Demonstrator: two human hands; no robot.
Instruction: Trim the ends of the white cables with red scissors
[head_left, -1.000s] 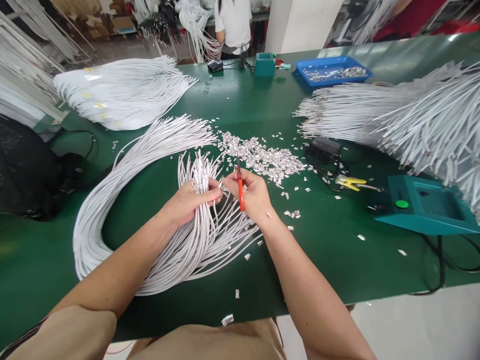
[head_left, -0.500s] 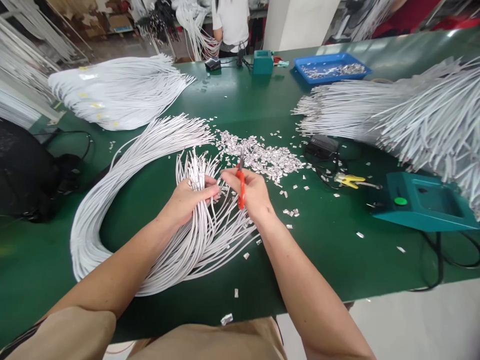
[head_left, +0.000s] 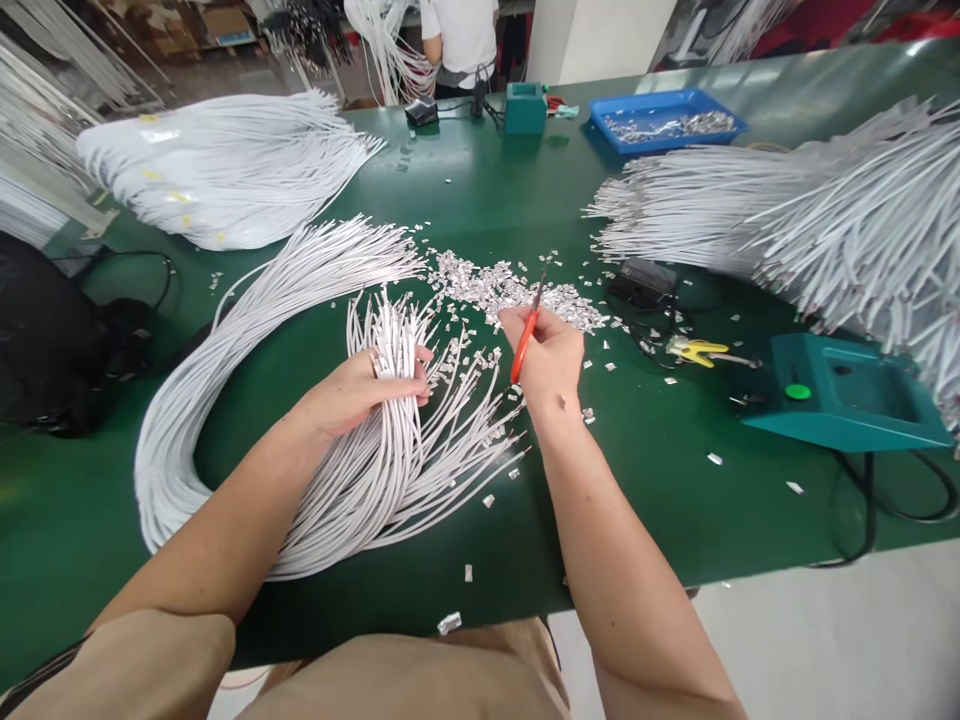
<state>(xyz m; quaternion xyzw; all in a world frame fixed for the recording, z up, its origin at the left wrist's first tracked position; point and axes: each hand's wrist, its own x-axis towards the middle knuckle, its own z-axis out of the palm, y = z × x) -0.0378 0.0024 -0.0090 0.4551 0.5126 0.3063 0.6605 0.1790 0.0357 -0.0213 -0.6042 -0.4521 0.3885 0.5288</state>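
Reference landmark: the heap of silver clippings (head_left: 517, 290) on the green table (head_left: 660, 510).

1. Left hand (head_left: 360, 385): on the near side of the heap, to its left. The fingers are closed tight round the cable bundle (head_left: 390, 470), gripping it just under its cut ends. The thumb lies across the front of the strands and the other fingers wrap behind. The ends fan up out of the fist toward the heap. Below the fist the white strands run away from the heap toward the person. The wrist is straight and the forearm comes in low from the near left.

2. Right hand (head_left: 551, 360): at the heap's near edge. The fingers are curled shut round the orange-handled scissors (head_left: 525, 340), with the handle lying between thumb and forefinger. The blades point up and away over the heap, tilted right. Whether the blades are parted cannot be told. The palm faces left and the forearm runs straight back to the near table edge.

3. The 2 hands are apart, with loose cable ends splayed on the table between them.

4. Surroundings: a yellow-handled tool (head_left: 697, 350) lies right of the heap. A teal box (head_left: 840, 405) stands farther right. A blue tray (head_left: 645, 100) sits well beyond the heap.
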